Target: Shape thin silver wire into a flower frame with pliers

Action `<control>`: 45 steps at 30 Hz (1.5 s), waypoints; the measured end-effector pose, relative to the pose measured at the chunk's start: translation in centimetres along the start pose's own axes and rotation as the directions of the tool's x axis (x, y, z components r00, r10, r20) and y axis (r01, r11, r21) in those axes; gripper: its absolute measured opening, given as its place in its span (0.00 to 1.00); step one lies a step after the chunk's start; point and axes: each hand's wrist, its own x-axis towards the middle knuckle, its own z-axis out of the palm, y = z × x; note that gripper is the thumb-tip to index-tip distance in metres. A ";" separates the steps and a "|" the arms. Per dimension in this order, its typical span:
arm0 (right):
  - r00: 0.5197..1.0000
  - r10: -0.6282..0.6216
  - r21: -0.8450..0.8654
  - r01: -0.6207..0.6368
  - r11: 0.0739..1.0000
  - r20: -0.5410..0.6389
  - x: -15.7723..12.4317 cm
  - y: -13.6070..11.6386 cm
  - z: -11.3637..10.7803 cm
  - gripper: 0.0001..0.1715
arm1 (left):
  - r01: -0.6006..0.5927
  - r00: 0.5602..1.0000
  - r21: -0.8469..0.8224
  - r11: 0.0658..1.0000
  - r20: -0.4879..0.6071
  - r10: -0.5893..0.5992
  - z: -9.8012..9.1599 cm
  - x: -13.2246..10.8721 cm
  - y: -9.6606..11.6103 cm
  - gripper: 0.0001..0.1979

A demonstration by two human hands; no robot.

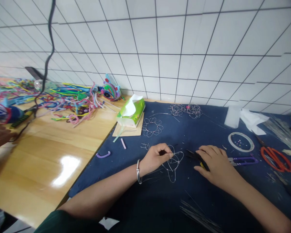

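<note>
Near the lower middle of the frame, the left hand (pixel 156 159) pinches between thumb and finger the upper part of a looped wire shape (pixel 175 169), which I judge very light, springy and easily bent, so better held at a twisted joint than by a loose loop. Just to its right, the right hand (pixel 214 160) lies over black pliers (pixel 194 156) with curved fingers, but I cannot tell whether these are closed around the handles. Beyond it are purple snips (pixel 244 160) and red-handled scissors (pixel 276 158), while loose wires (pixel 199 215) at the bottom could catch the thin loops.
</note>
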 end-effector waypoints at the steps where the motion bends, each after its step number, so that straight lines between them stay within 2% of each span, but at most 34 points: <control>1: 1.000 0.003 0.071 -0.003 0.997 -0.003 0.2 -0.3 -0.4 0.21 | 0.016 1.000 0.005 1.000 -0.004 -0.016 0.1 0.0 0.0 0.08; 5: 0.998 0.064 0.376 -0.062 0.925 0.008 1.7 -2.2 -1.9 0.13 | 0.053 0.999 0.010 0.999 0.000 -0.053 0.3 -0.2 0.1 0.09; 8: 0.998 0.047 0.455 -0.060 0.888 0.041 3.3 -3.6 -2.5 0.13 | 0.054 0.999 0.023 0.998 -0.002 -0.054 0.4 -0.2 0.3 0.09; 13: 0.997 -0.079 0.499 0.061 0.865 0.016 5.4 -4.3 -2.0 0.12 | 0.038 0.999 0.016 0.999 -0.025 -0.038 0.3 -0.2 0.4 0.09; 17: 0.995 -0.097 0.530 0.081 0.844 0.002 6.2 -4.3 -1.6 0.09 | 0.039 0.999 -0.015 0.999 -0.020 -0.039 0.3 -0.1 0.5 0.08; 22: 0.996 -0.052 0.598 0.000 0.802 0.071 6.3 -4.2 -2.0 0.10 | 0.047 0.999 -0.048 0.998 -0.020 -0.048 0.6 -0.1 0.3 0.07; 30: 0.978 0.088 0.662 -0.195 0.723 0.191 6.1 -4.3 -2.0 0.09 | 0.061 0.997 -0.139 0.988 -0.044 -0.068 1.1 -0.3 0.1 0.08; 33: 0.976 0.102 0.678 -0.207 0.705 0.191 6.0 -4.4 -1.8 0.10 | 0.066 0.995 -0.152 0.986 -0.057 -0.076 1.3 -0.4 0.2 0.08; 38: 0.986 0.121 0.690 -0.164 0.705 0.111 5.9 -4.5 -1.3 0.10 | 0.083 0.990 -0.180 0.980 -0.096 -0.102 1.6 -0.6 0.4 0.09; 42: 0.971 0.168 0.695 -0.240 0.678 0.171 5.8 -4.8 -1.3 0.10 | 0.106 0.987 -0.187 0.977 -0.096 -0.126 1.7 -0.6 0.4 0.09; 45: 0.955 0.192 0.702 -0.295 0.648 0.225 5.8 -4.9 -1.5 0.09 | 0.085 0.989 -0.158 0.984 -0.107 -0.102 1.7 -0.6 0.3 0.09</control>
